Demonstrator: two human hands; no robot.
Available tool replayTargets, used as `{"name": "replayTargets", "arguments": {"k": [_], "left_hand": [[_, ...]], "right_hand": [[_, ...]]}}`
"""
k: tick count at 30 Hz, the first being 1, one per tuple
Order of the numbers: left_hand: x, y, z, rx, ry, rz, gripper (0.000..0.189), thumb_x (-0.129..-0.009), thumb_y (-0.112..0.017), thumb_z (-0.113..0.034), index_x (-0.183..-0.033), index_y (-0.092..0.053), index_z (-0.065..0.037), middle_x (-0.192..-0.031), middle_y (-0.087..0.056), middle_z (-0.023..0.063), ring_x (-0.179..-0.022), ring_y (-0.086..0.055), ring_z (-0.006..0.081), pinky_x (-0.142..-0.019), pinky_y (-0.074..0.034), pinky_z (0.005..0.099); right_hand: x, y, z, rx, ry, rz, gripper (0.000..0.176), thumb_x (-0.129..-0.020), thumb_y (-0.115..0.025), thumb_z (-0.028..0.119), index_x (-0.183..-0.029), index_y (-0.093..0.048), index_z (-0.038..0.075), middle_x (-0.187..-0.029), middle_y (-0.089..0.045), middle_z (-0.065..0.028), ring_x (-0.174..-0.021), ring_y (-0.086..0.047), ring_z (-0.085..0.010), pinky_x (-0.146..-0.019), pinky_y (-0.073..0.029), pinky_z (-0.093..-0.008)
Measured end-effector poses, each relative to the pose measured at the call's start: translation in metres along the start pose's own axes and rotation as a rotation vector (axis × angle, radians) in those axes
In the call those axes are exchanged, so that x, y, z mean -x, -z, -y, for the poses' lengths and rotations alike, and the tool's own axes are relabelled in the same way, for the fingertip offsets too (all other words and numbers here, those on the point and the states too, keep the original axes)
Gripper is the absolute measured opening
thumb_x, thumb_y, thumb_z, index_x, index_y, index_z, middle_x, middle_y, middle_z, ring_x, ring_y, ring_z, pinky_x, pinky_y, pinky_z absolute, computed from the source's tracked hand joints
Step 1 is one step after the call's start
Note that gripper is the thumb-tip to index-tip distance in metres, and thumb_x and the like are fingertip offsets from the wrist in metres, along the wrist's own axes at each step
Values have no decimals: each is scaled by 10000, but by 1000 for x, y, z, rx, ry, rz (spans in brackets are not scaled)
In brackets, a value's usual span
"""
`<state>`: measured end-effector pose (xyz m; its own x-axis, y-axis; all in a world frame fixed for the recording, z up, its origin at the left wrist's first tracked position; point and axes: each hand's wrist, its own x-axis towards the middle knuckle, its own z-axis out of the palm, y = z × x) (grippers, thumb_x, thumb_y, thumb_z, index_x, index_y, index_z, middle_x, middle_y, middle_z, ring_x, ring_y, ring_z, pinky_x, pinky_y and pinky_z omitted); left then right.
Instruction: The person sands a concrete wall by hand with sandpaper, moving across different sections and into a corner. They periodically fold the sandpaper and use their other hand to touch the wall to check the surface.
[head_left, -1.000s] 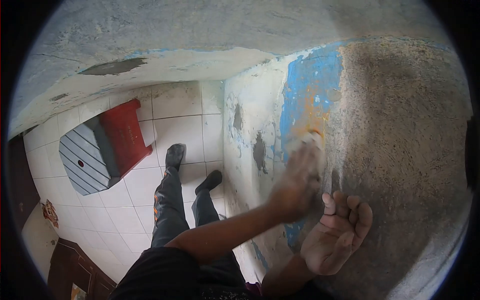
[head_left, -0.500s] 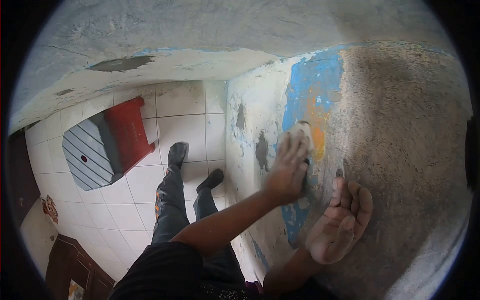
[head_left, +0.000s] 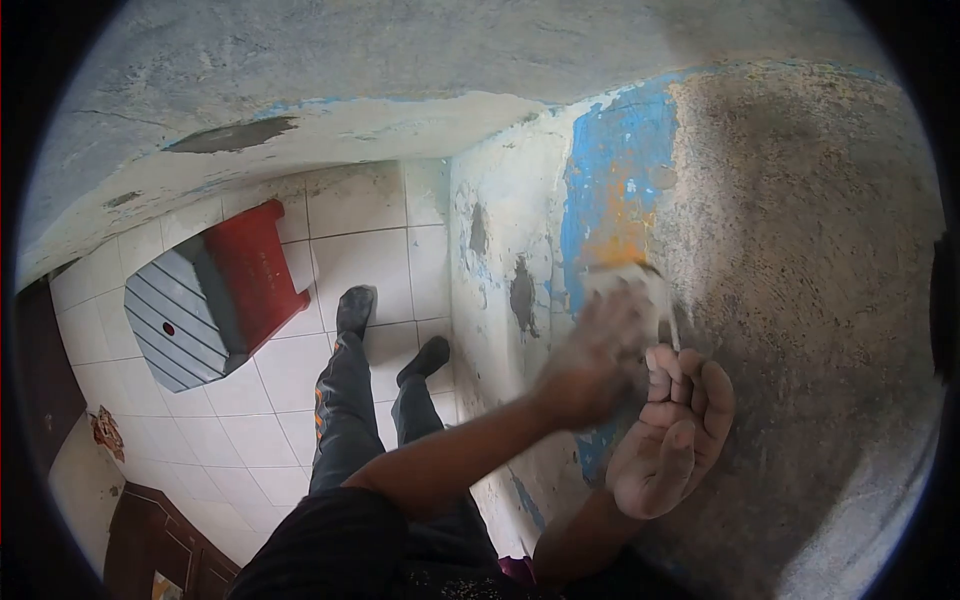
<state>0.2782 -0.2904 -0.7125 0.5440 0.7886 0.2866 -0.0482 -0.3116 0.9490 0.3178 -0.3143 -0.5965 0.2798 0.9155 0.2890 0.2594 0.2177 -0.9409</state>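
Note:
My left hand (head_left: 605, 340), blurred by motion, presses a folded pale sheet of sandpaper (head_left: 632, 272) with a dark edge flat against the wall (head_left: 800, 260). It rubs at the lower end of a blue and orange paint patch (head_left: 625, 150). Close on its right, my right hand (head_left: 675, 430) is raised with the palm turned towards me. Its fingers are loosely curled, the thumb stands apart and the palm is bare. A thin pale streak (head_left: 672, 325) shows on the wall just above these fingertips.
A red and grey plastic stool (head_left: 215, 295) lies on its side on the white tiled floor (head_left: 365, 265), left of my feet (head_left: 356, 310). Peeling paint marks the adjoining wall (head_left: 300, 125). A brown wooden door or cabinet (head_left: 160, 535) is at lower left.
My left hand and the sandpaper have moved right and slightly down across the patch, nearer my right hand. The right hand's fingers have curled a little more.

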Motion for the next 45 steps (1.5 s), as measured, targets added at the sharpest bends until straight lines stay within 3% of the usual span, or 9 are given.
{"name": "replayTargets", "arguments": {"k": [4, 5, 9, 12, 25, 33, 38, 42, 45], "left_hand": [[0, -7, 11, -265, 165, 86, 449, -846, -548, -152, -1226, -483, 78, -1427, -301, 356, -1381, -210, 514, -1140, -164, 571], [-1, -9, -18, 98, 245, -20, 567, -832, -572, -101, -1322, -389, 119, -1484, -225, 327, -1430, -136, 441, -1170, -128, 512], [12, -10, -4, -34, 77, 120, 597, -845, -549, -93, -1371, -344, 102, -1491, -222, 317, -1432, -113, 441, -1173, -124, 486], [4, 1, 13, 206, 479, -130, 535, -955, -424, -186, -1424, -317, 48, -1503, -222, 302, -1412, -184, 453, -1160, -135, 497], [-62, 55, -137, 192, -9, -224, 475, -1006, -303, -143, -1447, -301, 35, -1517, -286, 222, -1438, -196, 357, -1167, -140, 401], [-162, 62, -295, -117, -737, -66, 610, -816, -464, -32, -1420, -386, 7, -1510, -311, 203, -1422, -203, 422, -1155, -131, 548], [-181, 61, -314, -65, -473, -288, 460, -972, -361, -84, -1406, -367, 71, -1488, -300, 279, -1424, -215, 393, -1172, -143, 409], [-160, 55, -348, -277, -858, -72, 454, -993, -290, -101, -1387, -350, 116, -1493, -281, 283, -1420, -135, 467, -1166, -72, 501], [-179, 60, -347, -3, -482, -242, 450, -995, -315, -119, -1394, -370, 80, -1503, -267, 278, -1422, -138, 464, -1169, -66, 477]], "right_hand": [[-2, -1, 4, 30, 11, -12, 524, -947, -400, 171, -1385, -305, -100, -1364, -473, -231, -1274, -469, -350, -1101, -341, -450], [-1, -2, 2, 4, 6, -18, 526, -947, -410, 171, -1388, -304, -97, -1367, -469, -232, -1272, -472, -350, -1102, -339, -452], [-4, -9, 15, -43, 8, -18, 509, -948, -447, 161, -1353, -329, -123, -1356, -470, -237, -1248, -497, -344, -1082, -368, -447], [-10, -11, 28, 72, 10, 1, 479, -951, -463, 160, -1296, -365, -157, -1307, -495, -248, -1206, -530, -344, -1044, -415, -436], [-10, -8, 168, 85, 60, -292, 551, -876, -655, 281, -1180, -482, -146, -1123, -596, -246, -1070, -594, -282, -985, -439, -385], [-38, 19, 289, 65, 578, -374, 549, -914, -567, 298, -1312, -396, -40, -1116, -552, -190, -986, -559, -299, -908, -425, -446], [-29, 46, 313, 34, 638, -416, 567, -893, -604, 285, -1301, -407, -55, -1142, -569, -191, -1036, -571, -308, -932, -429, -440], [-28, 54, 319, -38, 661, -452, 552, -895, -606, 273, -1289, -412, -62, -1136, -574, -196, -1017, -582, -302, -933, -438, -425], [-26, 62, 330, -74, 709, -457, 549, -896, -601, 275, -1287, -413, -63, -1140, -570, -200, -1012, -585, -296, -930, -443, -417]]}}
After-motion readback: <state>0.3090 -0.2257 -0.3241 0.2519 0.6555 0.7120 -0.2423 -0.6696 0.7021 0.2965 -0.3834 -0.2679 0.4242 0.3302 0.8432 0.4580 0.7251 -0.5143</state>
